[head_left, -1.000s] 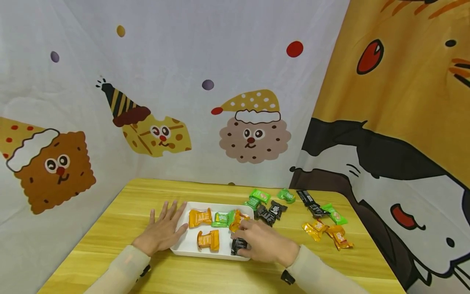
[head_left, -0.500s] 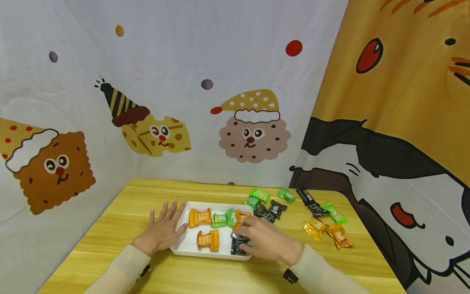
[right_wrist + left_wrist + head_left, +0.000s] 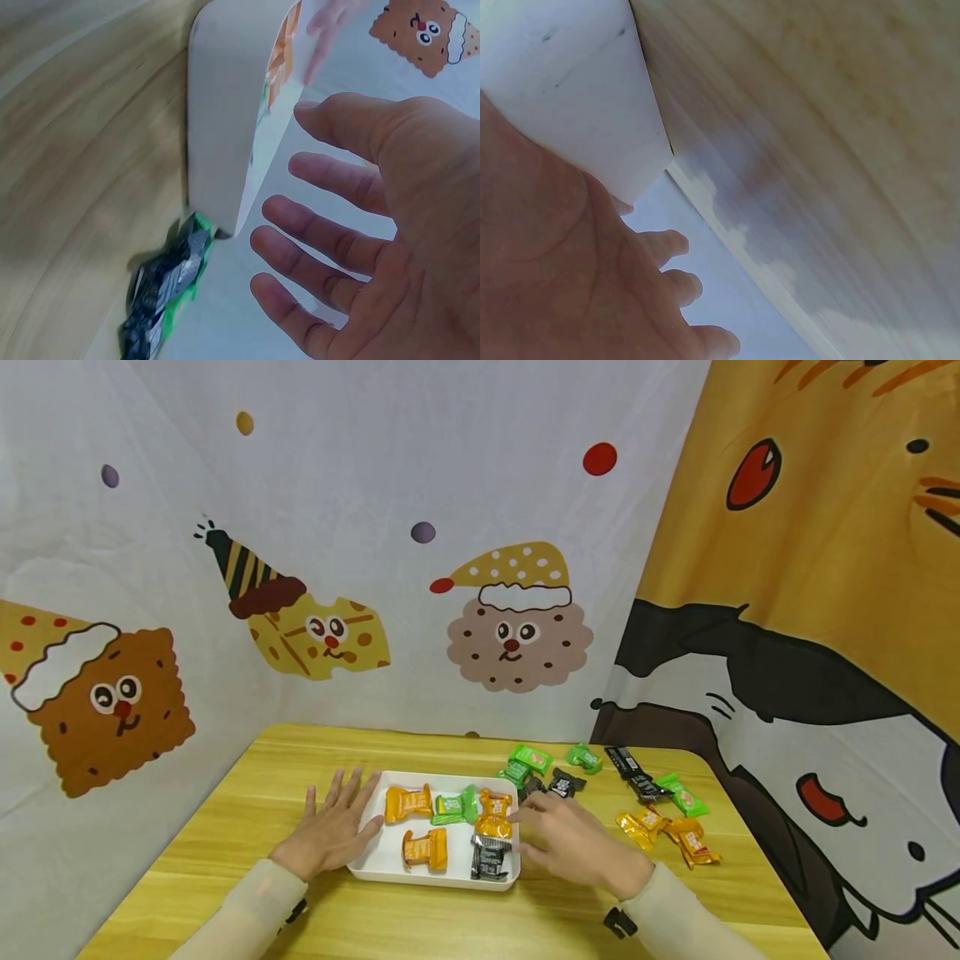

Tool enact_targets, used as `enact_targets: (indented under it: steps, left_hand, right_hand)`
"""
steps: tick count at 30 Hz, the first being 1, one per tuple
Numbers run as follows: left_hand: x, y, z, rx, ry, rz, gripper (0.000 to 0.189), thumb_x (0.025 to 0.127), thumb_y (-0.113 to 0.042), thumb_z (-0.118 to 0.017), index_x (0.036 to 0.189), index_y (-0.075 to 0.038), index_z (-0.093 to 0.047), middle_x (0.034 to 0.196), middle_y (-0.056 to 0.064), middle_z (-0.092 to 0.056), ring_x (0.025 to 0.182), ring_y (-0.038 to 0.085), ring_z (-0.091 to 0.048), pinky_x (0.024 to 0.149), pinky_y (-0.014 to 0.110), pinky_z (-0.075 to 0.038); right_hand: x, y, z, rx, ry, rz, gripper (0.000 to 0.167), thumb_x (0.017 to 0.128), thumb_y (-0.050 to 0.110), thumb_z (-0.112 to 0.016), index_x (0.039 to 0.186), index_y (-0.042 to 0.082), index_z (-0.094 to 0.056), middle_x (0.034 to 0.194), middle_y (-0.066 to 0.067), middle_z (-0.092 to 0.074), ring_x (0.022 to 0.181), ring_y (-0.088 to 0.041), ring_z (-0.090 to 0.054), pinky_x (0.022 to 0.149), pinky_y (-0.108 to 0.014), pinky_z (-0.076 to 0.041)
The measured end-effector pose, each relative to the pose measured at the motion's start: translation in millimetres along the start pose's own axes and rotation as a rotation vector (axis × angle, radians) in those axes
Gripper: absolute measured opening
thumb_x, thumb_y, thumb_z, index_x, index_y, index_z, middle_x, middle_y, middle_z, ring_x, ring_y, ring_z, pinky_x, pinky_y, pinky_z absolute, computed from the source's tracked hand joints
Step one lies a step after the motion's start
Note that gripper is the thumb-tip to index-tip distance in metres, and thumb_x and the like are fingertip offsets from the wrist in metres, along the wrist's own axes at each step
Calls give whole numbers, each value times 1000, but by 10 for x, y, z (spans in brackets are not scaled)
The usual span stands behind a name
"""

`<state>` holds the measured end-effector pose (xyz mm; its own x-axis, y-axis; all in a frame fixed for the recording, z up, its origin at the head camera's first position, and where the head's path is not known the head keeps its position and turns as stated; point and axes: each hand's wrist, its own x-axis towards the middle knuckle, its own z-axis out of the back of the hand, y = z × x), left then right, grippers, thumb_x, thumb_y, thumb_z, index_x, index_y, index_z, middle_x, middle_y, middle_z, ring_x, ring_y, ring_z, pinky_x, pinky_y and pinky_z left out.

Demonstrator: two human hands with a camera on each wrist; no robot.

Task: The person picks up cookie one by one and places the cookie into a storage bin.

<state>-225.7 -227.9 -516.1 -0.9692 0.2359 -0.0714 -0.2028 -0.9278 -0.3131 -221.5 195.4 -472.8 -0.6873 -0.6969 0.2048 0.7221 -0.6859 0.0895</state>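
Observation:
A white tray (image 3: pixel 412 880) holds several wrapped candies. Orange candies lie at its upper left (image 3: pixel 408 804), lower middle (image 3: pixel 425 850) and upper right (image 3: pixel 494 814); a green candy (image 3: pixel 454 806) sits between the top ones, and a black candy (image 3: pixel 490 858) fills the lower right corner. My left hand (image 3: pixel 330 828) rests at the tray's left end, fingers spread; the left wrist view shows its palm beside the white tray wall (image 3: pixel 577 82). Just off the tray's right end is my right hand (image 3: pixel 570 842), its fingers loosely bent with nothing between them, as the right wrist view also shows.
Behind the right hand lie green candies (image 3: pixel 531 759) and black candies (image 3: pixel 566 783). Farther right are a black strip of wrappers (image 3: pixel 636 774), a green candy (image 3: pixel 684 797) and orange candies (image 3: pixel 692 843). A printed cloth (image 3: pixel 337 460) hangs behind the wooden table (image 3: pixel 300 752).
My right hand has let go of the black candy and moved right, out of the tray. The black candy and upper right orange candy are now uncovered. The left hand has stayed still.

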Motion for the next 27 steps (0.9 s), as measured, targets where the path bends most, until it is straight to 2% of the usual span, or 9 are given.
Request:
enact_targets:
  steps: [7, 12, 17, 24, 27]
  left_hand:
    - [-3, -4, 3, -5, -3, -3, 82, 123, -55, -47, 189, -17, -16, 195, 26, -8, 180, 60, -5, 136, 93, 2]
    - [3, -1, -4, 3, -9, -5, 82, 123, -55, -47, 189, -17, -16, 195, 26, -9, 180, 60, -6, 136, 93, 0]
    - [6, 7, -13, -1, -10, -3, 82, 123, -55, -47, 189, -17, -17, 195, 26, -9, 180, 60, -6, 136, 93, 1]
    - [-5, 5, -8, -2, -3, 2, 82, 123, -55, -46, 189, -17, -16, 195, 26, -8, 180, 60, -5, 136, 93, 1]
    - [-8, 3, -5, -2, 0, 3, 82, 123, -55, -46, 189, -17, -16, 195, 26, -7, 180, 59, -5, 137, 92, 1]
  right_hand:
    - [-147, -153, 38, -22, -12, -61, 45, 102, 29, -92, 143, 15, -83, 135, -6, -81, 115, -22, -77, 101, -50, -70]
    - [-261, -283, 56, -16, -9, -126, 46, 102, 27, -93, 145, 14, -82, 135, -9, -79, 112, -25, -78, 98, -53, -71]
    - [-371, -424, 43, 12, -2, -205, 49, 103, 26, -91, 149, 14, -79, 140, -11, -77, 122, -32, -79, 103, -61, -69]
    - [-518, -607, 42, 13, -14, -285, 50, 103, 25, -92, 150, 13, -78, 144, -13, -76, 123, -33, -79, 102, -57, -70]
    - [-584, -692, 47, 26, -24, -315, 52, 104, 25, -92, 152, 12, -76, 143, -11, -76, 125, -33, -78, 105, -62, -67]
